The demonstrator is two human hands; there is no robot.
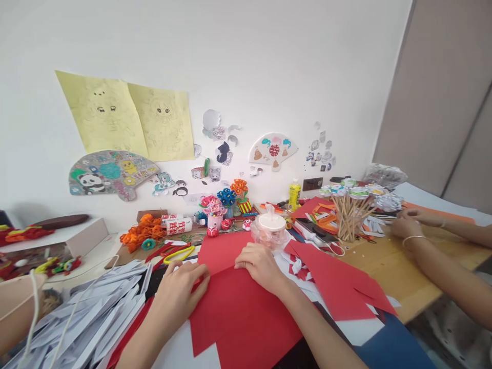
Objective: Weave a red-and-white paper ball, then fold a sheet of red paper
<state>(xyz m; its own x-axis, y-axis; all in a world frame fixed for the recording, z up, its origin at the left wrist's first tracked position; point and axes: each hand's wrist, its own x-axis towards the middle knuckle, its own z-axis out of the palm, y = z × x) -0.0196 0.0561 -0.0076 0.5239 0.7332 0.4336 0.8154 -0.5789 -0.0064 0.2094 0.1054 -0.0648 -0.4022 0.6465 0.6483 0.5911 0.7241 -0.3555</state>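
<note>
Red paper sheets (246,312) lie in front of me, over white paper. My left hand (184,287) is at the left edge of the upper red sheet, fingers bent, thumb and fingertips pressed together on the paper. Near the middle of the same sheet my right hand (259,264) rests with curled fingers, a ring on one of them, gripping its folded edge. Just beyond my right hand stands a lidded cup (270,223) in a clear plastic bag. Yellow-handled scissors (179,254) lie beyond my left hand.
White paper strips (100,307) are heaped at the left. More red paper (342,282) lies to the right, near a bunch of wooden sticks (349,220). Another person's hands (411,223) work at the right. Yarn flowers (226,200) and a yellow bottle (294,195) stand by the wall.
</note>
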